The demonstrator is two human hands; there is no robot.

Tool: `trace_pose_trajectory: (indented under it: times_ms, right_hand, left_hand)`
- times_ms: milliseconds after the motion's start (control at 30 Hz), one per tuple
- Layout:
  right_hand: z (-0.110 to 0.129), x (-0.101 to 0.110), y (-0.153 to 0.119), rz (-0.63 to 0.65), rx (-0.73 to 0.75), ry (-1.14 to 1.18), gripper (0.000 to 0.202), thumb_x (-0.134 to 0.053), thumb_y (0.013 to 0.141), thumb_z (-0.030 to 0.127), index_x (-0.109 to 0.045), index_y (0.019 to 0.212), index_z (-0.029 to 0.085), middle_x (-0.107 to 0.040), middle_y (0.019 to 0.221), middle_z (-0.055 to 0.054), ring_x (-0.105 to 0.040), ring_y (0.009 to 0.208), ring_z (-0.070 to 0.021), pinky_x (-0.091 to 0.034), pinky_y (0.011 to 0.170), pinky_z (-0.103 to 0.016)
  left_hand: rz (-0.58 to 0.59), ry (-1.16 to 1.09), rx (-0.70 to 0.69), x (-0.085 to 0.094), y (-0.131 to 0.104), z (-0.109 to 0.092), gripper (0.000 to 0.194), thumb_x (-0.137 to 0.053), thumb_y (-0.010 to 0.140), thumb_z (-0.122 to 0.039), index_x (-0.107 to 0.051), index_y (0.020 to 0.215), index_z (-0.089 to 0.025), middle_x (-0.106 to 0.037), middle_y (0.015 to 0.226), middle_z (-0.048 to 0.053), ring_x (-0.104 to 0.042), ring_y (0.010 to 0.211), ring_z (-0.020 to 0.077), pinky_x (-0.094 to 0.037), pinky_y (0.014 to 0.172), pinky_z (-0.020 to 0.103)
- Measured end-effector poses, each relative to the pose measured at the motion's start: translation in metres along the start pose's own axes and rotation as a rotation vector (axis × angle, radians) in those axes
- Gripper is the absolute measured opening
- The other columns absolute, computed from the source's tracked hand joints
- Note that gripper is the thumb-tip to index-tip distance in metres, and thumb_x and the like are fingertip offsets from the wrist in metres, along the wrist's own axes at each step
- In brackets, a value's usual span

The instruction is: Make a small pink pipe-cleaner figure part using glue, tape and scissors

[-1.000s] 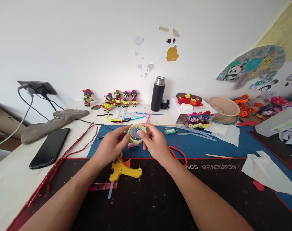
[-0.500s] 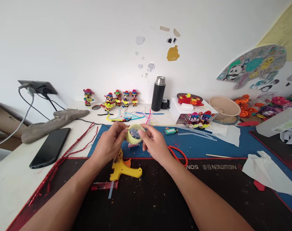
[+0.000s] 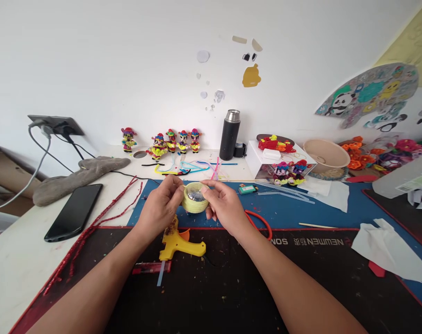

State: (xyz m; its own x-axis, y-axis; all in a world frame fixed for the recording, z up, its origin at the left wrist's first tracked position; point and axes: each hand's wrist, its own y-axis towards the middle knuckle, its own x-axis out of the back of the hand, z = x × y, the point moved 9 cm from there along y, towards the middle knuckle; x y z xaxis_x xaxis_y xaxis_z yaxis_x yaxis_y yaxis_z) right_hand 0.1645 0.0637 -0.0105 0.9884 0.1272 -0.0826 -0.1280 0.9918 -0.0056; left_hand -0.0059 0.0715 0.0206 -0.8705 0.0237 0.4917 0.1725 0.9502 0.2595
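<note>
Above the blue mat I hold a round pale-yellow roll (image 3: 195, 205) between both hands; its side is ridged and its middle looks dark and shiny. My left hand (image 3: 163, 202) pinches its left edge with thumb and fingers. On the opposite edge, my right hand (image 3: 222, 202) is closed with the thumb at the top rim. Just below the hands lies a yellow glue gun (image 3: 181, 246), a clear glue stick (image 3: 161, 273) poking out of its rear. A red-handled tool (image 3: 259, 225) lies partly behind my right wrist.
A phone (image 3: 73, 211) and red tinsel stems (image 3: 103, 215) lie at left. Small pipe-cleaner dolls (image 3: 158, 146) stand by the wall, beside a black thermos (image 3: 229, 137). A white box (image 3: 256, 162), a beige bowl (image 3: 325, 154) and crumpled paper (image 3: 385, 246) are at right.
The roll has tipped so that more of its ridged yellow side faces me. Both hands keep their hold in nearly the same place, and the view has shifted slightly.
</note>
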Motion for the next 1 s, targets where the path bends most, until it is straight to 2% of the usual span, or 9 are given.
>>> trace_pose_trajectory:
  times_ms: [367,433,533,633,733,800,867,1000]
  right_hand:
    - [-0.002,-0.005,-0.002,0.029,-0.049,0.092,0.051,-0.074,0.087,0.054,-0.07,0.122,0.017,-0.053,0.055,0.01,-0.054,0.039,-0.0115,-0.034,0.037,-0.021]
    - [-0.003,-0.006,-0.001,0.034,-0.049,0.099,0.051,-0.074,0.087,0.053,-0.069,0.122,0.017,-0.052,0.056,0.01,-0.054,0.039,-0.0111,-0.035,0.037,-0.021]
    - [-0.006,-0.009,0.0,0.066,-0.043,0.114,0.056,-0.075,0.089,0.056,-0.067,0.129,0.018,-0.051,0.056,0.01,-0.056,0.042,-0.0118,-0.036,0.038,-0.021]
    - [-0.008,-0.013,0.0,0.106,-0.022,0.112,0.065,-0.074,0.09,0.064,-0.064,0.136,0.019,-0.058,0.067,0.006,-0.062,0.05,-0.0135,-0.04,0.039,-0.021]
    - [-0.006,-0.018,-0.004,0.132,0.026,0.051,0.065,-0.074,0.094,0.064,-0.059,0.143,0.023,-0.07,0.094,-0.003,-0.073,0.071,-0.0175,-0.046,0.044,-0.021]
    - [-0.005,-0.021,-0.007,0.137,0.05,-0.007,0.066,-0.076,0.095,0.059,-0.054,0.148,0.027,-0.073,0.116,-0.008,-0.077,0.088,-0.0209,-0.051,0.049,-0.021]
    - [-0.007,-0.021,-0.008,0.123,0.046,-0.025,0.068,-0.078,0.095,0.056,-0.049,0.151,0.029,-0.071,0.13,-0.011,-0.078,0.096,-0.0229,-0.055,0.053,-0.022]
    - [-0.012,-0.018,-0.005,0.106,0.001,0.072,0.07,-0.079,0.094,0.055,-0.045,0.148,0.029,-0.07,0.128,-0.01,-0.079,0.086,-0.0212,-0.054,0.049,-0.022]
  left_hand:
    - [-0.001,-0.321,0.123,-0.003,0.001,0.01,0.024,-0.058,0.101,-0.049,-0.054,0.096,-0.025,-0.06,0.078,-0.003,-0.059,0.067,0.0171,-0.053,0.064,0.029]
    - [-0.036,-0.281,0.116,0.0,0.001,0.009,0.023,-0.059,0.101,-0.046,-0.055,0.096,-0.025,-0.059,0.076,-0.003,-0.057,0.065,0.0164,-0.05,0.062,0.028]
    - [-0.154,-0.134,0.07,0.012,0.001,0.002,0.019,-0.062,0.099,-0.039,-0.057,0.09,-0.024,-0.055,0.071,-0.004,-0.051,0.061,0.0147,-0.042,0.057,0.026]
    - [-0.238,-0.11,0.066,0.019,0.001,0.001,0.018,-0.062,0.097,-0.036,-0.054,0.086,-0.024,-0.057,0.069,-0.003,-0.051,0.06,0.0151,-0.041,0.055,0.026]
    - [-0.281,-0.185,0.104,0.021,0.0,0.006,0.017,-0.063,0.097,-0.037,-0.054,0.089,-0.025,-0.066,0.075,0.0,-0.061,0.065,0.0177,-0.049,0.058,0.028]
    - [-0.266,-0.22,0.116,0.018,-0.001,0.007,0.018,-0.064,0.098,-0.039,-0.055,0.092,-0.025,-0.071,0.084,0.003,-0.067,0.071,0.0195,-0.055,0.062,0.03]
    - [-0.207,-0.234,0.099,0.011,-0.002,0.005,0.02,-0.065,0.099,-0.043,-0.056,0.093,-0.025,-0.076,0.095,0.005,-0.071,0.075,0.02,-0.06,0.066,0.031]
    - [-0.04,-0.242,0.018,-0.003,-0.004,-0.006,0.028,-0.065,0.1,-0.05,-0.06,0.097,-0.023,-0.075,0.116,0.007,-0.071,0.077,0.0186,-0.063,0.069,0.033]
